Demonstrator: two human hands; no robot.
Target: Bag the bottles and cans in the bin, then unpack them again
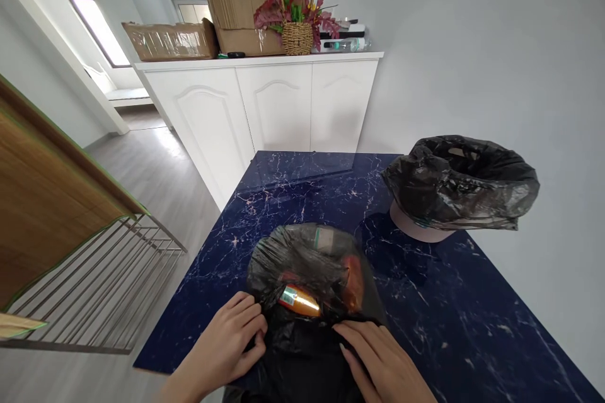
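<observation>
A thin black plastic bag (302, 245) lies full on the near part of the blue marbled table (302, 179). Through its opening shows a shiny orange-gold package (300, 301); reddish and pale items are dimly visible under the plastic. My left hand (236, 340) grips the bag's edge at the left, fingers curled round it. At the right, my right hand (373, 352) pinches the bag's edge between thumb and fingers. The lower part of the bag hangs toward me, dark and loose between both hands.
A pinkish bin (418, 227) lined with a black bag (454, 182) stands at the table's right. Behind is a white cabinet (278, 101) bearing cardboard boxes (172, 39), a flower basket (297, 38) and a plastic bottle (352, 45). At left stands a metal rack (108, 289).
</observation>
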